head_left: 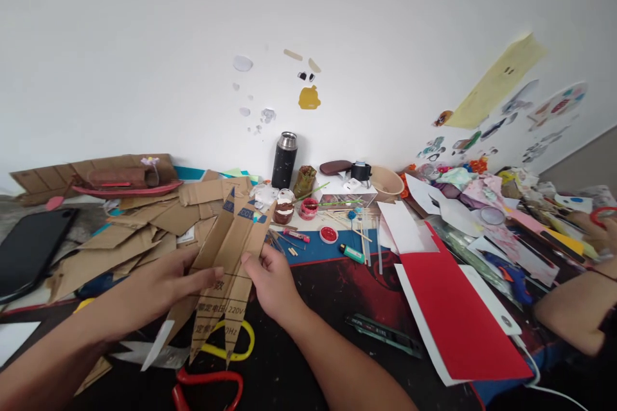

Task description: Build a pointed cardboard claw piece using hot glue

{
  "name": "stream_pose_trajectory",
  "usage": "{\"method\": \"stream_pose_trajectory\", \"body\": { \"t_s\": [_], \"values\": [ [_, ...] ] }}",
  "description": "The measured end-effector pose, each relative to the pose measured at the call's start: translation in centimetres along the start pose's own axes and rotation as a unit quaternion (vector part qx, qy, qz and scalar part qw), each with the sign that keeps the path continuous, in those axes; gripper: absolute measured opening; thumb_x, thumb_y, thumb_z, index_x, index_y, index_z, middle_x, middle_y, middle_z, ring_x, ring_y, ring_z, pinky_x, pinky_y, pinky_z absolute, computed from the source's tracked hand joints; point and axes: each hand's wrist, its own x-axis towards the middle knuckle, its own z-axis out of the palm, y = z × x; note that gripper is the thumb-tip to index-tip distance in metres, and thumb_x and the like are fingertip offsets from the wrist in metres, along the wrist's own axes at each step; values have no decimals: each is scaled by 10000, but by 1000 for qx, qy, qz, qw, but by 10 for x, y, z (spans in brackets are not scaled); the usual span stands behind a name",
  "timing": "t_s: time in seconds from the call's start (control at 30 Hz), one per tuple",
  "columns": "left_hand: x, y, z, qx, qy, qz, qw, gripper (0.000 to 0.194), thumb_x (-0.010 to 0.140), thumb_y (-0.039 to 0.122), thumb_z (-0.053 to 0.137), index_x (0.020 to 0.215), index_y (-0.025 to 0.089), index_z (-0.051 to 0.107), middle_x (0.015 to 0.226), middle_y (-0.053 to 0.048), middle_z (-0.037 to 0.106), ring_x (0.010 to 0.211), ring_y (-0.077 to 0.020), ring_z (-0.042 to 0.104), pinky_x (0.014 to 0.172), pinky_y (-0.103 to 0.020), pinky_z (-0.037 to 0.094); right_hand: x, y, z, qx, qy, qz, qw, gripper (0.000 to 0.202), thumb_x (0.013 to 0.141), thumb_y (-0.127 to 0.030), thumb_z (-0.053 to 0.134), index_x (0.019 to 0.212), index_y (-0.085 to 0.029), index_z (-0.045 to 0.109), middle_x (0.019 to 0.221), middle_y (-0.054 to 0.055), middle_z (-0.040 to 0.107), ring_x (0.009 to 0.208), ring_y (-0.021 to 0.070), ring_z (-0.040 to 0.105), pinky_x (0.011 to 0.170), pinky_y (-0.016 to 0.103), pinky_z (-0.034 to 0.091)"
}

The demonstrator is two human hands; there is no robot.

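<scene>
Both hands hold a folded piece of brown cardboard (235,289) upright in front of me. It has pointed ends, creases along its length and printed black characters. My left hand (180,279) grips its left side, thumb across the front. On the right edge, my right hand (272,279) pinches it with the thumb in front; the fingers behind are partly hidden. Below the cardboard lie open scissors (152,355) with a yellow handle loop (248,341) and a red handle loop (212,377) near them. A green utility knife (383,335) rests right of my right forearm.
Cardboard scraps (144,231) and a cardboard boat (125,183) fill the left, beside a black phone (36,250). Behind stand a black flask (284,164) and paint jars (308,207). Red paper (463,314) lies right. Another person's arm (576,308) reaches in from the right.
</scene>
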Motion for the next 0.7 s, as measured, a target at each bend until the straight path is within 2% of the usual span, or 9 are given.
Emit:
{"method": "stream_pose_trajectory", "body": {
  "t_s": [0.1, 0.2, 0.3, 0.4, 0.5, 0.6, 0.7],
  "values": [
    [-3, 13, 3, -59, -4, -22, 998, 866, 839, 807, 732, 1448, 192, 730, 1305, -100, 869, 1167, -392, 822, 958, -441, 688, -3, -1, 2, 8, -27, -14, 1000, 265, 915, -485, 732, 995, -232, 746, 868, 8, 759, 870, 239, 719, 793, 347, 585],
    [-2, 21, 5, -37, 0, -5, 999, 837, 772, 746, 831, 1385, 180, 761, 1302, -110, 872, 1213, -396, 805, 1003, -432, 667, -5, -2, 4, 10, -41, -23, 999, 240, 913, -461, 728, 979, -230, 744, 923, 12, 785, 887, 230, 725, 867, 362, 585],
    [0, 18, 3, -8, 13, 3, 1000, 803, 767, 765, 810, 1332, 196, 788, 1240, -104, 886, 1149, -400, 821, 957, -444, 679, -5, -3, 3, 17, -42, -2, 999, 240, 910, -468, 738, 969, -237, 720, 826, -13, 728, 765, 201, 668, 769, 333, 569],
    [2, 11, -1, 40, 30, 26, 998, 730, 820, 764, 764, 1297, 213, 811, 1223, -96, 886, 1165, -400, 813, 978, -440, 669, -4, 0, 2, 9, -39, 8, 999, 234, 917, -467, 735, 932, -239, 683, 738, -41, 639, 641, 164, 576, 635, 285, 508],
    [2, 7, -1, 84, 45, 44, 994, 666, 855, 745, 726, 1250, 219, 828, 1115, -84, 895, 1069, -386, 825, 938, -432, 670, -1, 5, 2, 5, -38, 7, 999, 206, 940, -439, 711, 924, -237, 674, 700, -51, 597, 611, 156, 558, 604, 271, 489],
    [1, 10, 2, 118, 62, 50, 990, 604, 855, 737, 698, 1134, 220, 837, 992, -74, 892, 916, -363, 817, 841, -418, 668, 1, 9, 2, -9, -38, 6, 999, 176, 959, -385, 689, 993, -216, 721, 795, -11, 700, 675, 174, 627, 641, 279, 516],
    [-1, 15, 5, 135, 56, 61, 987, 549, 895, 731, 662, 1038, 225, 820, 971, -64, 888, 889, -342, 810, 799, -385, 646, 0, 8, 2, -35, -30, -8, 999, 169, 978, -327, 665, 1052, -201, 750, 887, 21, 767, 734, 190, 676, 708, 299, 553]
  ]
}}
